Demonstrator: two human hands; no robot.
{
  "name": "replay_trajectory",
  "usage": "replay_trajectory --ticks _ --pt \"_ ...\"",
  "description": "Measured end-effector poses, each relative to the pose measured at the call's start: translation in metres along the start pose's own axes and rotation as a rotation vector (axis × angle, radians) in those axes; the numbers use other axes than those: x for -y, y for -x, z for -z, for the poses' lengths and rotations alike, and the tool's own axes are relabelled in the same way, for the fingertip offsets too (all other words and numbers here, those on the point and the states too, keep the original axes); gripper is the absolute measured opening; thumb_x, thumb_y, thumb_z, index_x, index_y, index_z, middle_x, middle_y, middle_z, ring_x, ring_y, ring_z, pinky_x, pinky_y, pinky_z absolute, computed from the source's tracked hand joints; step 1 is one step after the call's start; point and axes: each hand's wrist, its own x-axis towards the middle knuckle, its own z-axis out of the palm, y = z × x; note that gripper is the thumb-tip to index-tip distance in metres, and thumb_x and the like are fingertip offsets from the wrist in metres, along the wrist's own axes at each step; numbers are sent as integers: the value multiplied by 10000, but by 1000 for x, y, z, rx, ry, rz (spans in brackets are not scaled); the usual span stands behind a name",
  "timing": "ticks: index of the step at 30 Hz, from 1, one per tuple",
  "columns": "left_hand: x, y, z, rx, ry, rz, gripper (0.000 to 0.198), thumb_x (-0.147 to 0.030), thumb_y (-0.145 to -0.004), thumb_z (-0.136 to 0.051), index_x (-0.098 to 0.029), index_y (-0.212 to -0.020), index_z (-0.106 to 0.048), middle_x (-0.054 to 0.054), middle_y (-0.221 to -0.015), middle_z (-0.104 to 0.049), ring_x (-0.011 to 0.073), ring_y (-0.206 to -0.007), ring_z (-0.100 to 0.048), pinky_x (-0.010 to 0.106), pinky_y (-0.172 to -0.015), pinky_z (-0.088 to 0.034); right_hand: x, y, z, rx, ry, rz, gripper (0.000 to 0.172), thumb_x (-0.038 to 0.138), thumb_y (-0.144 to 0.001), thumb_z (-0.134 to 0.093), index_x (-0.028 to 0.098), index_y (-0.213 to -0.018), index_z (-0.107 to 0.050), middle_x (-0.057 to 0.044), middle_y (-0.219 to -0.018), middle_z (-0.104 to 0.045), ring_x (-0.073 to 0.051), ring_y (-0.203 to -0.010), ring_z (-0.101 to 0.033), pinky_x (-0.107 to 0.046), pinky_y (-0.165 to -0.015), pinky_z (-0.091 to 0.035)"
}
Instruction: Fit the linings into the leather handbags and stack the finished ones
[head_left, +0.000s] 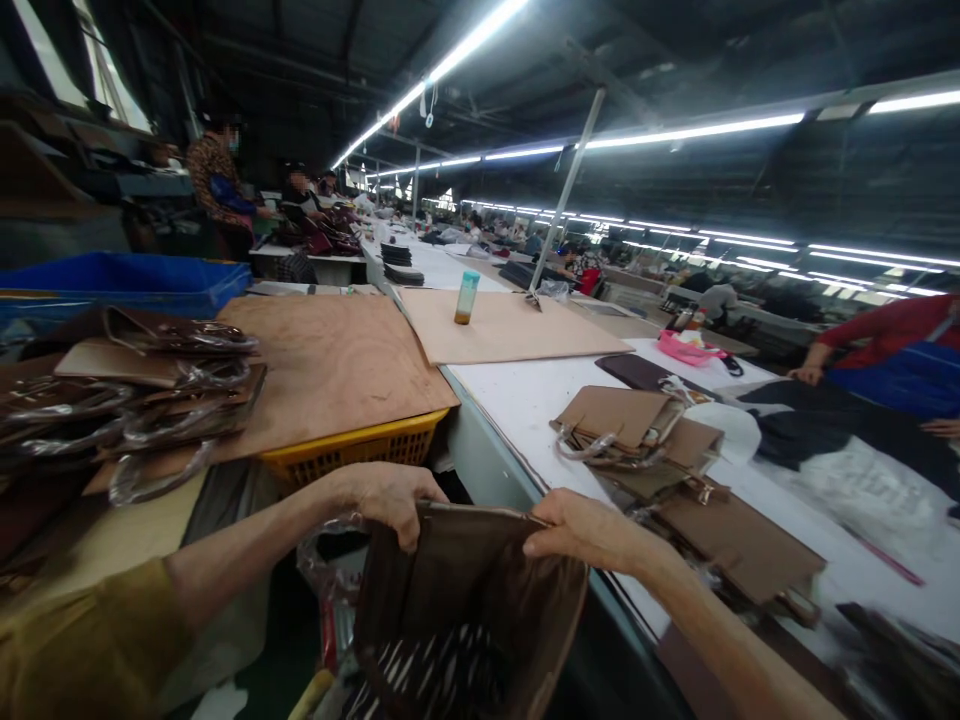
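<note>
A dark brown handbag (480, 570) hangs in front of me with its mouth tilted toward the camera, showing its lining. My left hand (394, 500) pinches the bag's rim at the left corner. At the right side of the same rim, my right hand (574, 530) grips with thumb and fingers. Striped light and dark material shows low in the bag's opening; I cannot make out what it is. A plastic-wrapped handle (330, 555) shows just left of the bag.
Wrapped brown bags are piled on the left (157, 380); tan bags (739, 540) lie on the white table (517, 400) at right. A yellow crate (360, 450) sits under a wooden board (337, 360). A bottle (466, 298) stands beyond. Co-workers are around, one in red sleeves (877, 325).
</note>
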Motion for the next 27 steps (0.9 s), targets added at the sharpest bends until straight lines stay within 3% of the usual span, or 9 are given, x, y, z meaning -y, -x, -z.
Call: replay_trajectory --ticks 4,8,12,16,21,27 --pt "27 -7 -1 165 34 150 377 -157 -450 -673 -182 -826 -693 -32 -664 -646 177 -617 -567 249 -536 -467 2 -3 -41 119 -147 28 180 333 -701 -570 165 -673 -628 59 -539 -454 -89 -513 -429 -178 -444 -274" --pt "44 -7 -17 137 24 133 377 -211 -490 -680 -185 -866 -684 -34 -707 -657 186 -663 -580 259 -589 -473 4 4 -62 99 -206 57 244 349 -697 -570 165 -547 -513 65 -536 -339 -80 -508 -332 -202 -424 -204" --pt "22 2 -24 -30 -374 20 373 -246 -560 -672 -205 -931 -662 -13 -802 -655 210 -765 -577 264 -634 -450 1 9 -60 126 -240 65 284 347 -706 -556 178 -519 -425 65 -539 -296 -81 -498 -292 -223 -418 -179" --pt "-3 4 -45 -271 -788 -138 334 -178 -658 -617 -203 -991 -604 46 -972 -621 242 -932 -535 336 -803 -390 1 7 -60 105 -228 73 297 349 -714 -551 177 -515 -414 66 -535 -292 -78 -491 -284 -225 -418 -170" --pt "-7 -11 -87 -432 -774 -301 209 -77 -756 -476 -193 -919 -539 33 -954 -601 190 -907 -532 302 -821 -379 8 8 -59 80 -218 69 285 342 -701 -569 170 -513 -441 72 -508 -294 -72 -467 -272 -225 -418 -165" --pt "1 -29 -109 -475 -679 -194 209 -103 -777 -443 -191 -950 -519 40 -902 -621 195 -838 -565 292 -738 -418 12 14 -58 82 -208 33 250 331 -703 -561 163 -525 -509 71 -496 -296 -76 -459 -276 -237 -435 -184"
